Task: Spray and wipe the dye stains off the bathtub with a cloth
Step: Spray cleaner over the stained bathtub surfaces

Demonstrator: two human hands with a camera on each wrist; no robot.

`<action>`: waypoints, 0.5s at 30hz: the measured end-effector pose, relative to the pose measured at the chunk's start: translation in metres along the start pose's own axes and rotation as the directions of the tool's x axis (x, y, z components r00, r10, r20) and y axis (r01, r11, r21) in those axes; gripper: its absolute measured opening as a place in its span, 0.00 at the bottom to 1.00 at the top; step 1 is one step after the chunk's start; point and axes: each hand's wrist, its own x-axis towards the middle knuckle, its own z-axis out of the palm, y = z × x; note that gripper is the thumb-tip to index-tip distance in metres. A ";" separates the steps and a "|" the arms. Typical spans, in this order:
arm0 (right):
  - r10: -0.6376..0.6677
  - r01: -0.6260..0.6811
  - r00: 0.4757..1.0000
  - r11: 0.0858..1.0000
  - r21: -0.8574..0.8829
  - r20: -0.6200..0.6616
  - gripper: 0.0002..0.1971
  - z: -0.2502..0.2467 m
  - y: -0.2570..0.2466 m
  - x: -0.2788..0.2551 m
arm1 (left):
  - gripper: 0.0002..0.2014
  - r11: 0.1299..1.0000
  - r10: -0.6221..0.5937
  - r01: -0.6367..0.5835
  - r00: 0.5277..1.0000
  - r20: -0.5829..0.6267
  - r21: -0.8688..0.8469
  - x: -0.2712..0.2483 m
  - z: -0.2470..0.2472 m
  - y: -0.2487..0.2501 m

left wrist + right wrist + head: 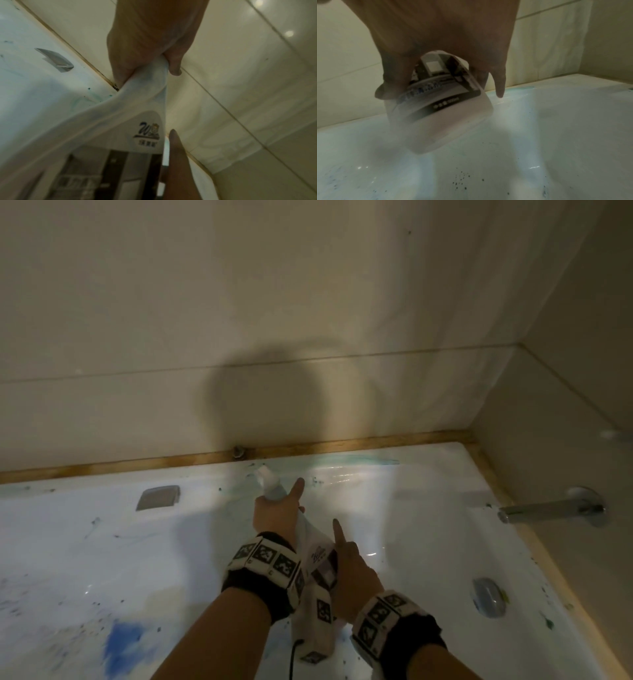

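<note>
A white spray bottle with a dark label is held over the white bathtub by both hands. My left hand grips its narrow neck just below the spray head, thumb sticking up; the left wrist view shows that hand closed round the neck. My right hand holds the bottle's body with the index finger pointing forward. In the right wrist view its fingers curl round the bottle's base. A teal dye streak lies on the far rim, a blue patch on the tub floor, with dark specks around. No cloth shows.
A chrome spout juts from the right wall over the tub. The round drain sits at the right end, and a metal plate is on the far tub wall. Beige tiled walls close in the back and right.
</note>
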 end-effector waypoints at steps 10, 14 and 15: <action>-0.049 0.040 0.984 0.998 -0.053 -0.174 0.61 0.019 -0.053 -0.082 | 0.38 0.973 0.045 0.008 0.974 0.223 -0.232 -0.089 -0.085 0.014; 0.023 0.056 0.967 0.952 0.301 -0.253 0.67 0.011 -0.062 -0.105 | 0.28 0.989 0.147 -0.128 0.875 0.462 -0.073 -0.132 -0.158 -0.011; 0.046 0.069 0.963 0.910 0.409 -0.266 0.67 0.010 -0.064 -0.108 | 0.29 0.990 0.140 -0.139 0.883 0.449 -0.034 -0.143 -0.173 -0.028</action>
